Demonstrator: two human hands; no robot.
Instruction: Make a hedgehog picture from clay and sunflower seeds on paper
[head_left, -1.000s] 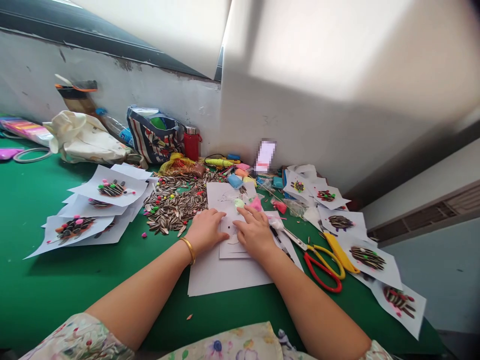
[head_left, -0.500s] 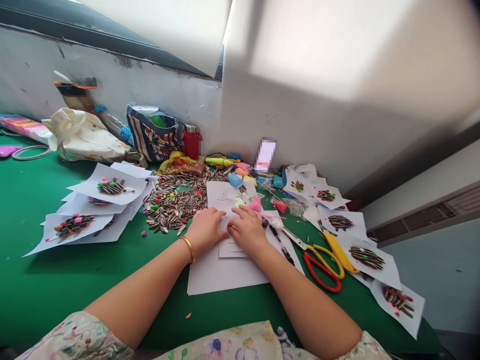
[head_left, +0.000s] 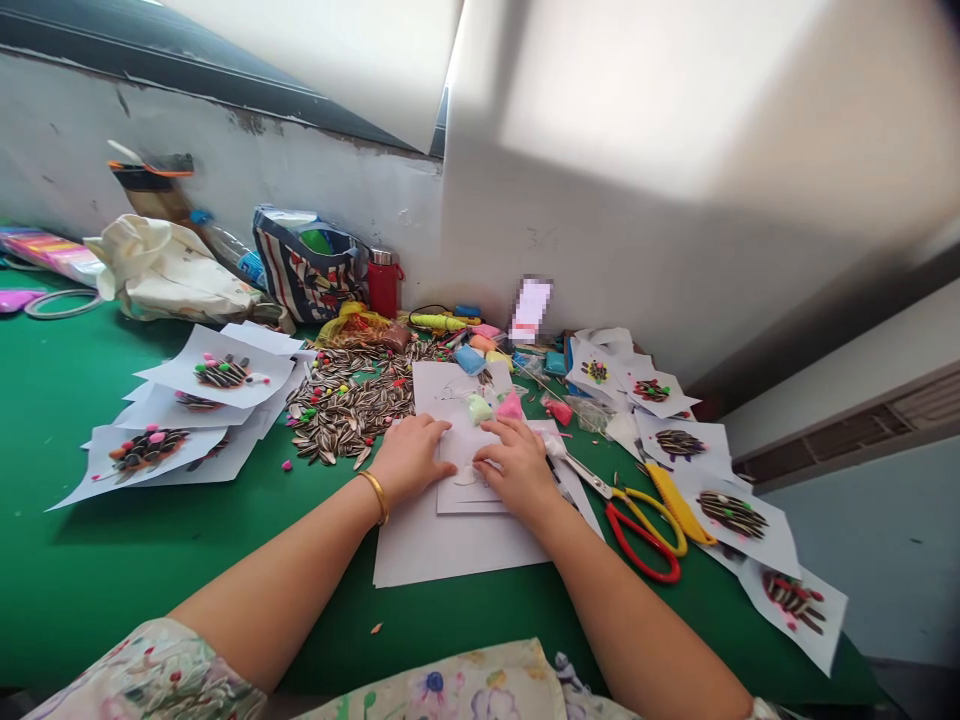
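My left hand (head_left: 411,460) rests on a small stack of white sheets (head_left: 457,505), fingers stretched out and thumb apart, nothing held. Over the same stack lies my right hand (head_left: 519,468), fingers spread and slightly bent. A small pale piece, perhaps modelling clay (head_left: 465,476), lies at its thumb and fingertips, partly hidden by them. Larger white paper (head_left: 420,560) sits underneath. Just beyond the hands are a pale green clay lump (head_left: 480,408), a pink clay lump (head_left: 510,405) and a sheet with a faint drawing (head_left: 442,385).
Scissors (head_left: 645,540) with red and yellow handles lie right of my hand, beside a yellow tool (head_left: 681,505). Striped sunflower seeds (head_left: 349,410) are heaped at left. Seed-decorated sheets lie in a left pile (head_left: 247,365) and a right row (head_left: 780,530). A red bottle (head_left: 384,285) stands behind.
My right hand has shifted slightly right, uncovering the pale piece and the green lump. It now hides more of the black pen. My left hand has hardly moved.
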